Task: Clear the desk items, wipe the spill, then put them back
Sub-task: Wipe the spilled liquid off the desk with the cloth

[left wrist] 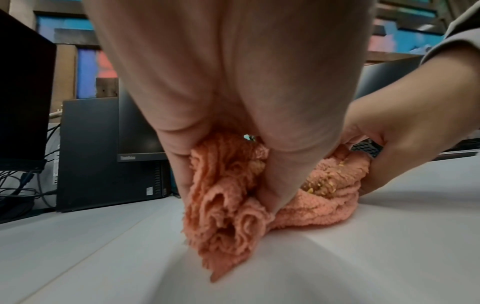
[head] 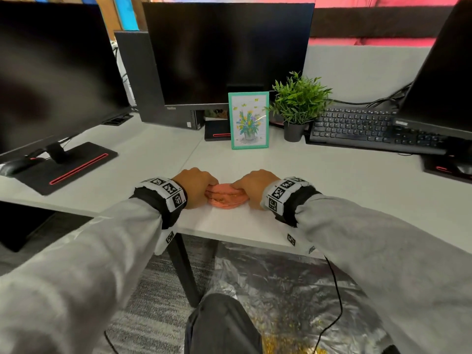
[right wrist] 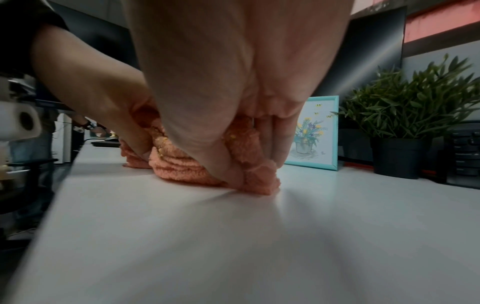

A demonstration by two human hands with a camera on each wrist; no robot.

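Gripping cloth [head: 226,198] | left hand [head: 195,186], right hand [head: 255,186] fingers clenched round it | plant in pot [head: 293,132]

Setting: office workstation. Pale grey worktop [head: 158,149] carries three dark monitors: one at the left edge [head: 51,72], one at the back centre [head: 227,52], one at the right edge [head: 444,72]. A black desktop tower [head: 138,77] stands behind the centre monitor's left side. Black keyboard [head: 357,123] lies toward the back right. Grey partition panel [head: 357,70] runs along the back edge. Desk ornaments near the back centre: teal framed flower picture [head: 249,120], small potted plant [head: 297,103] just beside it. Grey carpet [head: 158,282] under the worktop.
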